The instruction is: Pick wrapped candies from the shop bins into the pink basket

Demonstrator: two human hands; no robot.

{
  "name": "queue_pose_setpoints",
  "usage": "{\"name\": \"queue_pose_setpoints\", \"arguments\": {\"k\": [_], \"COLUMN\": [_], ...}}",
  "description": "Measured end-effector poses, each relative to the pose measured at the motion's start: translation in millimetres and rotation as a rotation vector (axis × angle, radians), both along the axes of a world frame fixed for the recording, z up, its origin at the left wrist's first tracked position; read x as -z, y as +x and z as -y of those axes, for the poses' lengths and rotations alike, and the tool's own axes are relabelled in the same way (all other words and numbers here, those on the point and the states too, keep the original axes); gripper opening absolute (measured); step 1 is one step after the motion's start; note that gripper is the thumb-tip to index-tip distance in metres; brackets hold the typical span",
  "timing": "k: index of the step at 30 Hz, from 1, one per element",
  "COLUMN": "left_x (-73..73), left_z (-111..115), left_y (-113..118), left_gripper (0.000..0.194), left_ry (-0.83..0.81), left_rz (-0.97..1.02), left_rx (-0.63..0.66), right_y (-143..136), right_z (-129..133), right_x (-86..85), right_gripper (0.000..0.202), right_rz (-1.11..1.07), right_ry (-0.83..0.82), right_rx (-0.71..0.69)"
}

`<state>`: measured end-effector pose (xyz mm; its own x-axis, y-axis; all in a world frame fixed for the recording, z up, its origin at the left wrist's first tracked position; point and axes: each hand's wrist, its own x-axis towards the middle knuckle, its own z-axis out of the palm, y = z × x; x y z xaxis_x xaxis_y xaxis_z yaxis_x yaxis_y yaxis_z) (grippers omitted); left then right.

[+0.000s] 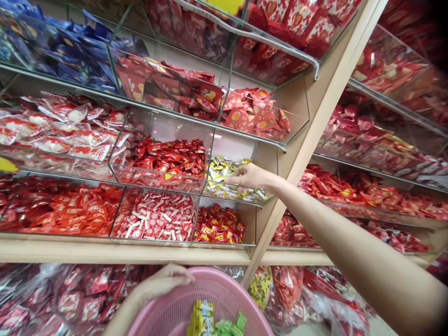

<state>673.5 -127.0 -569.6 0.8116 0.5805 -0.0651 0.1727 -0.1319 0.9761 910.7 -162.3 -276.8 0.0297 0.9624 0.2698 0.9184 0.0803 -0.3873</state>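
My left hand (168, 283) grips the rim of a pink plastic basket (229, 284), its fingers hooked over the edge. Inside the basket lie yellow-wrapped packets (202, 317) and light green wrapped pieces (233, 326). My right hand (250, 177) reaches over the clear front of a shelf bin, right at a heap of yellow-and-white wrapped candies (220, 165). Its fingers are bent and close together at the heap; whatever lies between the fingertips is too small to make out.
Left of that bin are red-wrapped candies (171, 156); below are red-and-yellow candies (220, 224) and pink-and-white ones (157, 214). Clear dividers separate the bins. A wooden upright (308, 140) stands right of the bin. Bagged candies (287, 284) lie under the shelf.
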Motion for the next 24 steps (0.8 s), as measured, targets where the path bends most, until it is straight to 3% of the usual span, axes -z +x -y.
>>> {"name": "queue_pose_setpoints", "arguments": {"k": [6,11,17,20,22,24], "left_x": [-2.5,-5.3,-5.1,-4.7,-4.7,-5.4], "left_z": [1,1,0,-1,-1,0], "left_y": [0,0,0,1,2,3], "left_gripper": [0.047,0.047,0.041,0.038,0.036,0.036], "left_ry": [-0.008,-0.007,-0.010,-0.022,-0.024,-0.013], "left_rz": [-0.011,-0.037,-0.040,-0.053,-0.055,-0.061], "left_rx": [-0.002,-0.002,0.019,0.037,0.046,0.047], "right_y": [3,14,8,-5,-14,-22], "right_z": [1,5,55,91,108,119], "right_x": [9.3,12.6,16.8,55.5,106.1,169.5], "right_gripper": [0.035,0.035,0.031,0.025,0.025,0.027], "right_rz": [-0.253,-0.395,-0.478,-0.448,-0.483,-0.567], "right_ry": [0.025,0.246,0.577,0.538,0.371,0.179], "right_rx": [0.018,0.011,-0.036,-0.030,-0.038,-0.039]}}
